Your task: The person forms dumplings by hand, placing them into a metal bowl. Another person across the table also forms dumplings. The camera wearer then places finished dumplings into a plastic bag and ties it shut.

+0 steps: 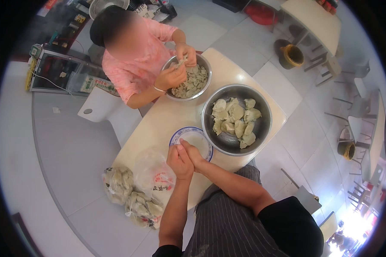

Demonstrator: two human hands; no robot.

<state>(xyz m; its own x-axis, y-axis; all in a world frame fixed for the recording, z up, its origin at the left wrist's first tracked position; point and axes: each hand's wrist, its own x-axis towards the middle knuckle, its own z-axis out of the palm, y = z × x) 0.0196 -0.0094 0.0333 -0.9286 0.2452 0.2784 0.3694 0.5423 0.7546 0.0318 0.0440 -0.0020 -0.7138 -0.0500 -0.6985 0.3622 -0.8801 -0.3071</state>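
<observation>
My left hand (179, 162) and my right hand (192, 154) are pressed together, fingers closed, above a white plate with a blue patterned rim (210, 155). Whatever lies between the palms is hidden. Right of the plate stands a large metal bowl (266, 122). Inside it are several pale, beige-grey, soft-looking lumps (236, 112) with ragged edges. Across the table a person in a pink top (146, 43) pulls at a similar pale piece with both hands. Those hands are over a second metal bowl (209, 73) filled with small torn bits (189, 88).
At the table's left edge lie a crumpled clear plastic bag (148, 165) and tied bags of similar pale lumps (119, 184). A white chair (101, 107) stands left of the table (227, 64). Farther right are a bin (291, 56), stools and other tables (315, 21).
</observation>
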